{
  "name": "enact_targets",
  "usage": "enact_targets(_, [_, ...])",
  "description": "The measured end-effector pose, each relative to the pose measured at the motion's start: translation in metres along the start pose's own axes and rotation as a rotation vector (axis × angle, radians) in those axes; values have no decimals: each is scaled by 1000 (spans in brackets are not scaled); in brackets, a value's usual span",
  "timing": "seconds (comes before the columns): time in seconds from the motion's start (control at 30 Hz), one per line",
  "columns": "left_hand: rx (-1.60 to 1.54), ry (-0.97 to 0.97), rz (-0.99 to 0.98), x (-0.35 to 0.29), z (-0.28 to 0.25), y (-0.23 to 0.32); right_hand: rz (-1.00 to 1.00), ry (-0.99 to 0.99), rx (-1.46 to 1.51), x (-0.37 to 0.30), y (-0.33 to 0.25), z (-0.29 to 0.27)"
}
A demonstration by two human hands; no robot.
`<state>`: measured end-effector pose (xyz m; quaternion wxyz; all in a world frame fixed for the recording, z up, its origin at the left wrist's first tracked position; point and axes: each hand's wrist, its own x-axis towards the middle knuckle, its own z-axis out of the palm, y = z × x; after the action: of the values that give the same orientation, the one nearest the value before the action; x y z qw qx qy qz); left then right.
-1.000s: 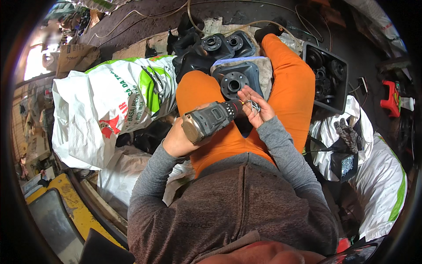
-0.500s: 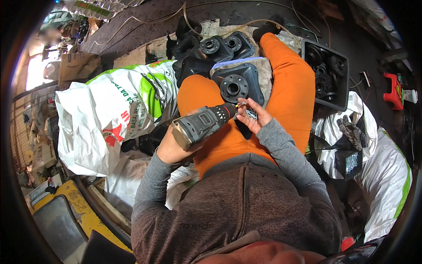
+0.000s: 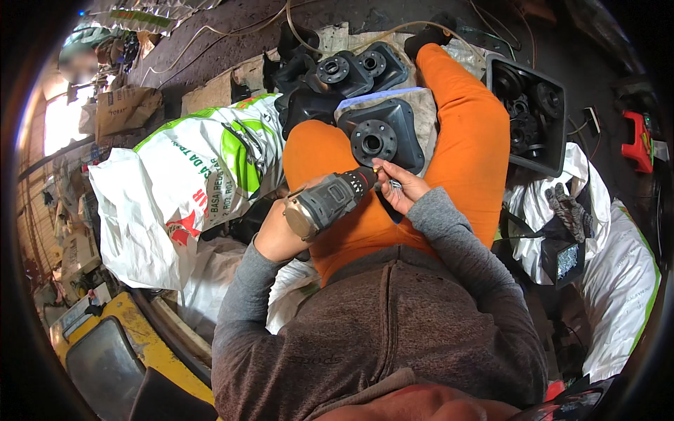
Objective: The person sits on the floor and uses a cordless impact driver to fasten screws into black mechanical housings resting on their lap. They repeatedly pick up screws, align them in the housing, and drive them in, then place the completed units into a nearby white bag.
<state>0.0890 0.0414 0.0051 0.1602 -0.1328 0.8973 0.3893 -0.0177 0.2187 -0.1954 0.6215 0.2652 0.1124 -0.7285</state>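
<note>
A grey and black cordless drill lies over the orange-trousered lap, its handle grasped by the left hand. The right hand pinches small screws at its chuck. Just beyond sits a black square flanged plate. A black plastic crate holds similar round black parts.

plate on lap btwn legs, drill just behind it, sack to left.

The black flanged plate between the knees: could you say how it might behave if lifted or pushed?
The black flanged plate looks rigid and thick, so probably stiff and heavy for its size. It lies flat on cloth, so it would likely slide rather than roll. The raised round hub might offer a grip.
</note>
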Motion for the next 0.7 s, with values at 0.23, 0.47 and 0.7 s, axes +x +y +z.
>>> enact_targets(0.23, [84,-13,13,24,0,-2,-160,325,-255,-7,7,-3])
enact_targets(0.47, [164,-114,2,45,-3,-1,-285,512,-522,10,15,-11])
enact_targets(0.7, [286,-255,-102,73,-11,22,-600,470,-783,37,26,-33])
